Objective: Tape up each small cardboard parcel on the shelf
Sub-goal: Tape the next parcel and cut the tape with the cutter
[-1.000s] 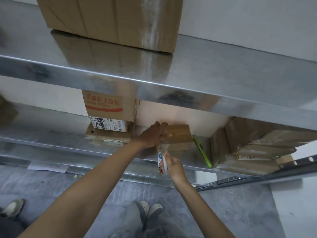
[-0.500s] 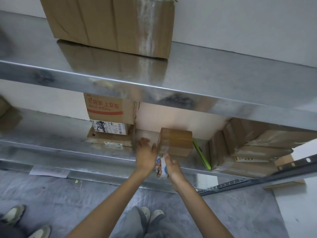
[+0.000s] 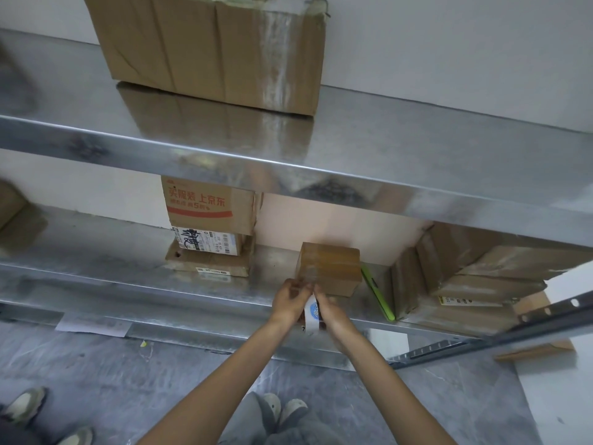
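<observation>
A small cardboard parcel point(image 3: 330, 269), wrapped in glossy clear tape, sits on the lower metal shelf point(image 3: 128, 277). Just in front of its near left corner, my right hand point(image 3: 329, 311) grips a tape roll point(image 3: 312, 313) with a white and blue core. My left hand point(image 3: 290, 300) is beside it, its fingers pinching at the tape where it leaves the roll near the parcel's corner. The tape strip itself is too thin to make out.
A printed carton point(image 3: 208, 210) stands on a flatter box point(image 3: 208, 263) left of the parcel. A green utility knife point(image 3: 377, 289) lies right of it, then stacked boxes point(image 3: 465, 274). A large box point(image 3: 208, 49) sits on the upper shelf. Another person's shoes point(image 3: 25, 404) are at lower left.
My left hand has come off the top of the parcel and down to the roll. Both hands now meet at the parcel's near left corner.
</observation>
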Demonstrator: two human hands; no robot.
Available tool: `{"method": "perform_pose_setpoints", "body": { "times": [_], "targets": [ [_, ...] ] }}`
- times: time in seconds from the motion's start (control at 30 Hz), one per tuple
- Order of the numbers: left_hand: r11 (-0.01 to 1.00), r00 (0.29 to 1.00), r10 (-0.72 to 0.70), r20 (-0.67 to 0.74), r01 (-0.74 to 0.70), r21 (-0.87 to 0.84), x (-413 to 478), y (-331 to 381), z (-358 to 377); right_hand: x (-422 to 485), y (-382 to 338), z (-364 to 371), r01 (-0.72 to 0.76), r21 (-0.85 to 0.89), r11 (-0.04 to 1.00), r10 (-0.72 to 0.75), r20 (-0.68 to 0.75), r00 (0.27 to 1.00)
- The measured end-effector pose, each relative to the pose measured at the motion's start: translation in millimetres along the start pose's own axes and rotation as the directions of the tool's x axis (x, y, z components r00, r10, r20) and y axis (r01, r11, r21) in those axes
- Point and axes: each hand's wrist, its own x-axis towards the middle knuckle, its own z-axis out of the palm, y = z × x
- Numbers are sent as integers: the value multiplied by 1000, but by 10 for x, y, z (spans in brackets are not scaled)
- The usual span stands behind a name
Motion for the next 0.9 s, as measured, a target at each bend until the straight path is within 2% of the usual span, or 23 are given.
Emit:
{"method": "perform_pose_setpoints", "body": {
  "times": [0.07,0.13,0.2,0.23,0.3,0.33,0.37,0.4,0.5,0.7,0.9],
  "targets": [
    [1000,1000,18,-10,-17,13,-9,2,3,-16,-10,-159,164,-279,946,-196,-91,976],
    [1000,1000,4,3,-4,26,-12,12,-4,-14,-24,-322,317,-445,837,-432,-183,883],
    [1000,999,-25,25,25,7,-11,21,-9,22,-40,-432,416,-569,709,-602,-181,778],
    [999,998,-47,32,47,-14,-14,30,-13,56,-49,-471,453,-648,613,-683,-146,716],
    [990,993,-105,46,108,-87,-22,21,-24,144,-71,-516,447,-831,332,-818,-18,575],
    [980,988,-142,60,149,-129,-25,4,-27,200,-74,-519,416,-889,191,-839,72,540],
    [969,982,-173,75,183,-168,-43,-11,-32,260,-74,-521,402,-910,99,-831,147,537],
    [959,978,-189,88,203,-197,-62,-25,-35,315,-72,-512,407,-912,56,-817,192,543],
    [944,975,-194,104,215,-250,-84,-29,-33,434,-49,-476,437,-896,83,-809,196,554],
    [950,990,-92,110,120,-288,-102,55,-120,567,-33,-390,416,-879,234,-774,90,626],
    [957,983,-28,182,79,-280,-145,54,-167,618,-57,-404,402,-894,198,-783,102,613]
  ]
}}
